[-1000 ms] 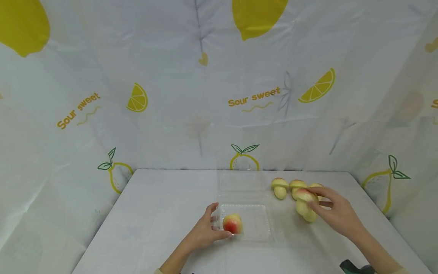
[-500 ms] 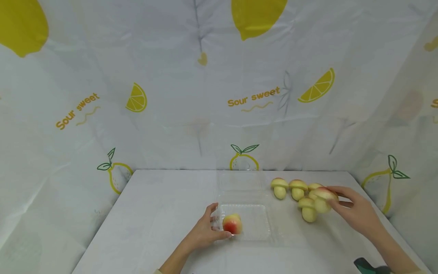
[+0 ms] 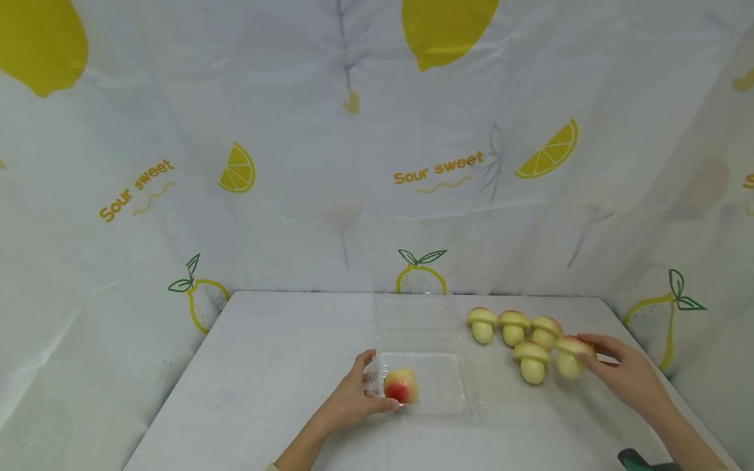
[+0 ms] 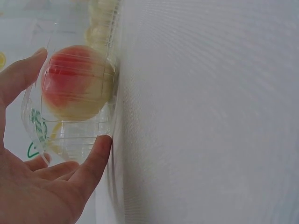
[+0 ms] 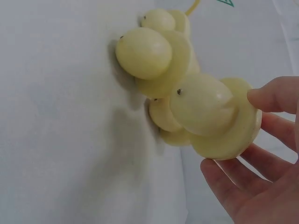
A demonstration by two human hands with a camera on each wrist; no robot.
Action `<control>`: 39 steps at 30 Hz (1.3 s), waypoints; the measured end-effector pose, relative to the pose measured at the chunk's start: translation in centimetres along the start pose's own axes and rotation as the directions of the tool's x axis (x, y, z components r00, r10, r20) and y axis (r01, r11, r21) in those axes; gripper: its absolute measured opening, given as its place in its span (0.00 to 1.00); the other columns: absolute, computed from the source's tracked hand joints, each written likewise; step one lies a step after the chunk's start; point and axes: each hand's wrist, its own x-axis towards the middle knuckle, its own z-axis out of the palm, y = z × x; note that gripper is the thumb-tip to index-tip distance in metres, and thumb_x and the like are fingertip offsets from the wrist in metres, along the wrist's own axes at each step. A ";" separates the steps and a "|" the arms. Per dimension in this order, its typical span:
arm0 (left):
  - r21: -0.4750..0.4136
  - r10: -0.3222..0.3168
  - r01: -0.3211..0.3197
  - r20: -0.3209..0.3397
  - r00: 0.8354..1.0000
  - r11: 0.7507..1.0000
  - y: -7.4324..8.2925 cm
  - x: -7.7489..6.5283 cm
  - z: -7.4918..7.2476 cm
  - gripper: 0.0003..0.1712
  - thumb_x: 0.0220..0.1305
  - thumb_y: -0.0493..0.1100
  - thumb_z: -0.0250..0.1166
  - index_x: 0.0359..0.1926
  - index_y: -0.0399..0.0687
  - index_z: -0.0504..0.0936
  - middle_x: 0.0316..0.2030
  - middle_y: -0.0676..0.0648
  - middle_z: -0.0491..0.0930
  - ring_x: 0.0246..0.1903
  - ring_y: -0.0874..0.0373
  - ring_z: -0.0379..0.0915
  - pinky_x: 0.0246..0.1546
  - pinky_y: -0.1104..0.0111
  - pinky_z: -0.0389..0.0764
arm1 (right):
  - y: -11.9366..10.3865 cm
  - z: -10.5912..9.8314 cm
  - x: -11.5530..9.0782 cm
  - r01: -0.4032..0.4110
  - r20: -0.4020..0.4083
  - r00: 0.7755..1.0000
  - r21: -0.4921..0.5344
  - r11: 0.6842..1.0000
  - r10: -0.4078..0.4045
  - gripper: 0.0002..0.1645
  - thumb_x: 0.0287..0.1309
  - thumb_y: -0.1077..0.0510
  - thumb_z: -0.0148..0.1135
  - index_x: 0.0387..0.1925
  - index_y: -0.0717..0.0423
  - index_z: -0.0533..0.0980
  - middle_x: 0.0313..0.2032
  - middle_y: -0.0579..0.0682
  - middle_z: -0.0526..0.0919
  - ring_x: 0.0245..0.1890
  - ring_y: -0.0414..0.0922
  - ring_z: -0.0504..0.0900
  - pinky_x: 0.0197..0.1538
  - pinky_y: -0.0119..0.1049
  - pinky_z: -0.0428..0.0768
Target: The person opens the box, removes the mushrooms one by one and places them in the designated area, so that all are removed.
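Observation:
My left hand (image 3: 351,398) grips the left side of a clear plastic clamshell box (image 3: 438,409), thumb at the near corner and fingers round the far side. Inside, at the left end, lies one red-and-yellow mushroom (image 3: 400,386), its round cap facing me; in the left wrist view the cap (image 4: 77,81) shows through the wall. At the right, my right hand (image 3: 627,376) holds another pale yellow mushroom (image 3: 570,363) by its cap, between thumb and fingers. In the right wrist view this mushroom (image 5: 205,105) hangs clear of the table, stem facing the camera.
Several like mushrooms stand at the table's right: two behind (image 3: 482,325), one beside them (image 3: 546,331), one nearer (image 3: 533,362). The box's lid (image 3: 415,314) lies folded back. A lemon-print curtain (image 3: 306,229) surrounds the white table (image 3: 283,340). A dark green object (image 3: 639,461) shows near my right forearm.
My right hand has moved right with its mushroom, away from the near standing mushroom and uncovering those behind. The left hand and the box stay in place.

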 end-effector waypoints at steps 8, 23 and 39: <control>0.005 -0.001 0.001 -0.002 1.000 1.000 0.0 0.0 0.0 0.61 0.52 0.50 0.82 0.77 0.45 0.52 0.75 0.38 0.56 0.61 0.40 0.72 0.54 0.50 0.78 | 1.6 0.4 0.5 -0.075 0.088 0.993 -0.001 0.997 0.074 0.36 0.70 0.45 0.63 0.63 0.71 0.71 0.60 0.75 0.74 0.51 0.55 0.80 0.39 0.38 0.80; 0.028 0.006 -0.006 -0.007 1.000 1.000 -0.2 0.1 0.1 0.62 0.51 0.52 0.82 0.77 0.46 0.51 0.75 0.39 0.57 0.63 0.39 0.70 0.55 0.50 0.78 | 3.0 0.9 0.6 -0.088 0.181 0.980 0.011 0.996 0.085 0.38 0.73 0.44 0.59 0.64 0.74 0.68 0.62 0.77 0.70 0.59 0.75 0.70 0.51 0.64 0.75; 0.024 0.003 -0.003 -0.003 1.000 1.000 -0.3 0.1 0.1 0.62 0.52 0.51 0.81 0.77 0.45 0.51 0.75 0.37 0.56 0.60 0.40 0.72 0.54 0.50 0.78 | 2.6 -0.5 0.7 -0.118 0.180 0.976 -0.026 0.993 0.121 0.41 0.72 0.41 0.58 0.64 0.75 0.68 0.60 0.78 0.71 0.59 0.75 0.68 0.51 0.65 0.75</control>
